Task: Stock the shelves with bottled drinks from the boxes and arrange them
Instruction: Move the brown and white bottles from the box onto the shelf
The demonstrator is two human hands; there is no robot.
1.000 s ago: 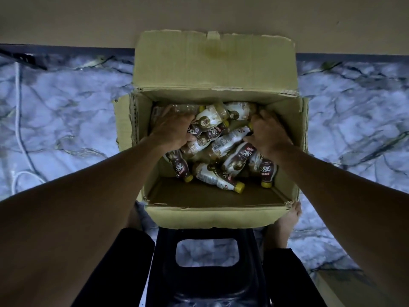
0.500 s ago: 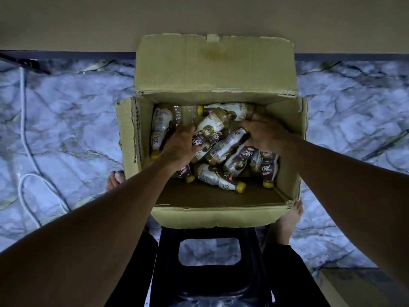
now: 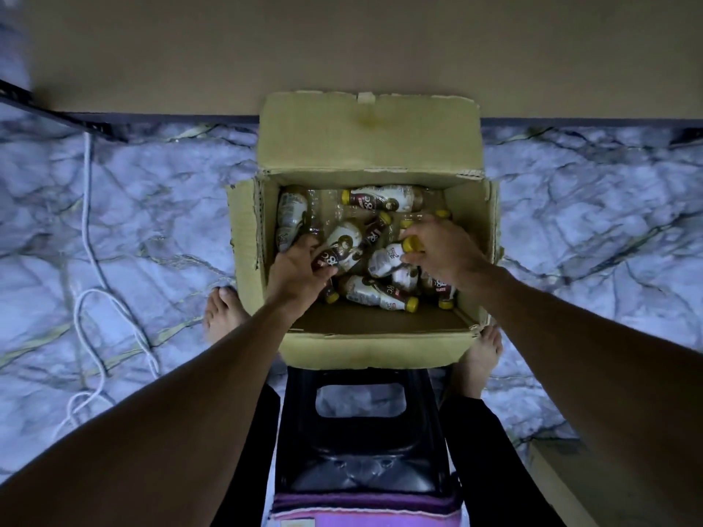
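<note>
Box: the cardboard box (image 3: pixel 374 349) sits open on the marble floor (image 3: pixel 152 222), just beyond a black stool (image 3: pixel 361 443), with its far flap (image 3: pixel 369 131) standing up.
Bottles: small plastic bottles (image 3: pixel 380 294) lie on their sides in a loose jumble across the far part of the box. The near strip of the bottom is bare cardboard.
Left hand: the left hand (image 3: pixel 298 270) reaches in on the left side, fingers and thumb curled round the lower body of a dark-label bottle (image 3: pixel 340 249).
Right hand: the right hand (image 3: pixel 447 254) holds a white bottle (image 3: pixel 384 262) at the neck, fingertips pinching just under its yellow cap (image 3: pixel 412 244).
Weight: they look small and probably full, so I judge one per hand is easy.
Surface: the printed sleeves look smooth and likely slippery. The walls should be stiff enough not to crush under a firm grip.
Best hold: round the waist, or at the shoulder below the cap, where the taper stops a slide.
Risk: neighbours lean on both held bottles and could roll when these lift.
Unclear: in this dim light I cannot tell whether the clear shapes at the far left are empty bottles or wrapping.
</note>
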